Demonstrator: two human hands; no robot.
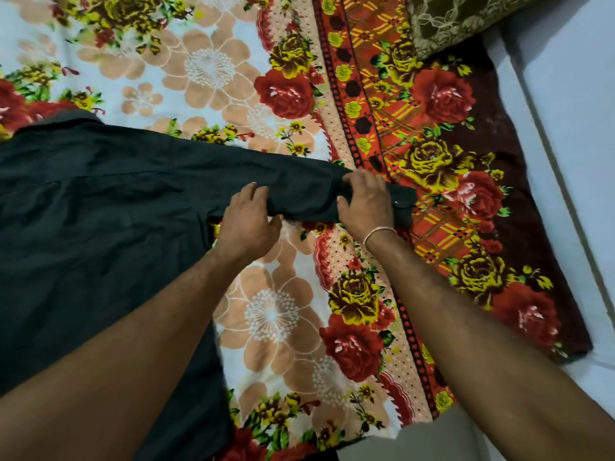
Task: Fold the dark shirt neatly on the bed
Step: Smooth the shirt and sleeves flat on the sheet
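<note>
The dark shirt [100, 207] lies spread flat over the left half of the bed, its collar at the far left edge. One long sleeve [299, 188] stretches out to the right, ending in a buttoned cuff [402, 204]. My left hand [248, 221] grips the sleeve's near edge at mid-length, fingers on top and thumb below. Close to the cuff, my right hand [366, 204] clasps the sleeve in the same way. A thin bracelet circles my right wrist.
The bed carries a floral bedsheet [266, 327] with red and yellow roses and a patterned border [416, 128]. A lace-covered pillow [459, 18] sits at the top right. The bed's right edge meets a pale floor [565, 94].
</note>
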